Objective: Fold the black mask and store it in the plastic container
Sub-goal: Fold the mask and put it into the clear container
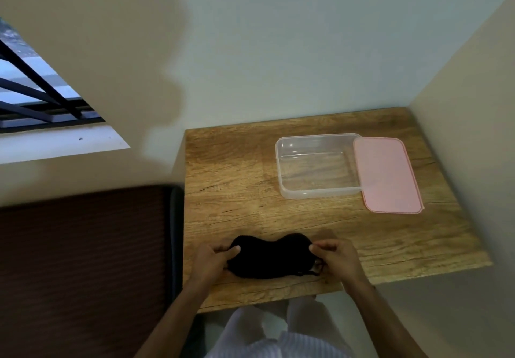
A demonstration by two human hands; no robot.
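The black mask (271, 256) lies flat near the front edge of the wooden table (237, 179). My left hand (213, 260) pinches its left end and my right hand (335, 258) pinches its right end, where a thin ear loop sticks out. The clear plastic container (317, 191) stands open and empty toward the back right of the table, well beyond the mask.
A pink lid (387, 175) lies flat against the container's right side. Walls close the table in at the back and right. A dark brown surface (83, 260) sits left of the table, and a barred window (36, 92) is at upper left.
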